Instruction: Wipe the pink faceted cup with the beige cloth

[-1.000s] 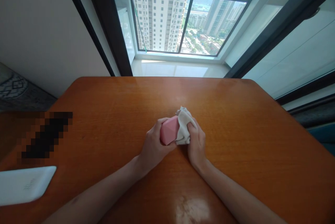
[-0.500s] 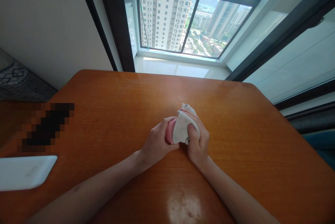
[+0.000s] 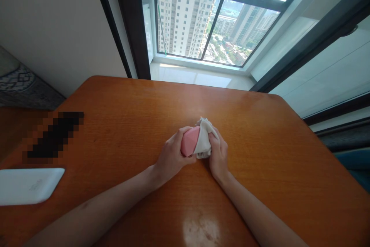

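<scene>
A smooth pink object [image 3: 190,141] with a rounded, faceted face is gripped by my left hand [image 3: 172,150], thumb on the near side and fingers round the far side. Its exact kind does not show. My right hand [image 3: 219,156] is closed on a crumpled white cloth [image 3: 204,139], which is pressed over the right part of the pink object. The cloth hides that end of it. Both hands are close together above the middle of the wooden table [image 3: 138,104].
At the left edge of the table lies a white flat device or case [image 3: 29,186]. A blurred-out dark patch [image 3: 54,135] is just beyond it. A window [image 3: 211,27] with dark frames stands behind the table's far edge.
The cloth has shifted to the right on the pink object, so more of its pink face shows. My right hand has turned slightly; my left hand keeps its hold.
</scene>
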`<action>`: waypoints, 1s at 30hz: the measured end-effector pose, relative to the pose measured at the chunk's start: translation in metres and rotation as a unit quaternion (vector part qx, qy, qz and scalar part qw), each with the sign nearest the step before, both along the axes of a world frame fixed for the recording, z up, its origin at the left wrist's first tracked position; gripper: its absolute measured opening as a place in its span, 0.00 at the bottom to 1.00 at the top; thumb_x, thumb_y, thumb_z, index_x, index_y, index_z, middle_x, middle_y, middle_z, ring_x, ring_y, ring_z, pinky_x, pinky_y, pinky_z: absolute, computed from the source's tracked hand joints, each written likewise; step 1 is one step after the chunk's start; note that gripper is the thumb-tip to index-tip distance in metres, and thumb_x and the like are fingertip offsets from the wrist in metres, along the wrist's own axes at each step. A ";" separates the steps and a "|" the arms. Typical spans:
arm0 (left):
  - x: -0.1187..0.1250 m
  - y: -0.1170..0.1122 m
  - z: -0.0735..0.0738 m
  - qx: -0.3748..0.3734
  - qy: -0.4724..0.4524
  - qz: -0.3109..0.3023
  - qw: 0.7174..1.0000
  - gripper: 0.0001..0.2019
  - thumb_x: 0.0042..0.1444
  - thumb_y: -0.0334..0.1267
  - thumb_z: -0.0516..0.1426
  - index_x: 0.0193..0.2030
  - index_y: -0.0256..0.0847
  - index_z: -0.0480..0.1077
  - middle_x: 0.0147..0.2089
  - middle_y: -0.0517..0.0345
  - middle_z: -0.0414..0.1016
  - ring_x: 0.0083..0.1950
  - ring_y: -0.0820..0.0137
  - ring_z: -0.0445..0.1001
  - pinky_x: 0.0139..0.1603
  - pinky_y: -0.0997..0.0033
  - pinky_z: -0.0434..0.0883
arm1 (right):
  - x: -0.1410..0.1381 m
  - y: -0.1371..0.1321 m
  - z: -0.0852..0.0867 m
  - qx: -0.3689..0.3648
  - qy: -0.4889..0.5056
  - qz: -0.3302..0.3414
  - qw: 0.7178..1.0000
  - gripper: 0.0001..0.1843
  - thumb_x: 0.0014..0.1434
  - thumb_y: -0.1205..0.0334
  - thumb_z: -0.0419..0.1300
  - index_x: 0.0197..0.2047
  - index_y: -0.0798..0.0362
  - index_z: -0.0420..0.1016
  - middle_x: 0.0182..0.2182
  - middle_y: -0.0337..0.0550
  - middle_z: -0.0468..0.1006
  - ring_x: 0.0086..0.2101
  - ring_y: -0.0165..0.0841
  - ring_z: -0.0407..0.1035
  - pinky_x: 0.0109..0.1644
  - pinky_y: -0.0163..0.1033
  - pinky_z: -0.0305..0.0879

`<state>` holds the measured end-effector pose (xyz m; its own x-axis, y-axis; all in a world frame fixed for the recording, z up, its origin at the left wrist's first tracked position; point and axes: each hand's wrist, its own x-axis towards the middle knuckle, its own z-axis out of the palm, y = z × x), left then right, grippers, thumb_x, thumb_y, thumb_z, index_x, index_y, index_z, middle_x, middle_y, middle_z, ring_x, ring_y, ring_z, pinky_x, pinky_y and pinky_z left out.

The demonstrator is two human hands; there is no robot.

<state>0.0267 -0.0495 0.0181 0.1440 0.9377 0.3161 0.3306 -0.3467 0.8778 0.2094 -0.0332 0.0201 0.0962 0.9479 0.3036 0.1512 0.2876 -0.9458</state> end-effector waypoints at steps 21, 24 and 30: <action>0.002 0.000 -0.002 0.012 0.040 -0.001 0.999 0.36 0.55 0.30 0.69 0.68 0.49 0.64 0.65 0.52 0.82 0.63 0.57 0.83 0.66 0.58 0.79 | 0.000 0.010 0.006 -0.118 0.113 -0.014 0.986 0.24 0.73 0.44 0.57 0.52 0.53 0.87 0.37 0.43 0.88 0.38 0.39 0.79 0.47 0.43 0.76; 0.003 0.001 -0.003 0.024 0.034 -0.002 0.999 0.34 0.57 0.31 0.69 0.68 0.48 0.64 0.65 0.51 0.81 0.64 0.58 0.83 0.66 0.58 0.78 | 0.001 0.019 0.001 -0.190 0.218 0.016 0.957 0.23 0.68 0.45 0.62 0.51 0.55 0.87 0.32 0.40 0.85 0.32 0.36 0.74 0.43 0.41 0.74; 0.001 0.001 -0.002 0.009 0.023 -0.013 1.000 0.35 0.55 0.30 0.69 0.68 0.49 0.64 0.66 0.52 0.81 0.64 0.59 0.83 0.66 0.59 0.78 | 0.004 0.007 -0.001 -0.061 0.042 0.002 0.997 0.23 0.75 0.47 0.57 0.58 0.51 0.86 0.49 0.44 0.89 0.47 0.40 0.81 0.57 0.45 0.77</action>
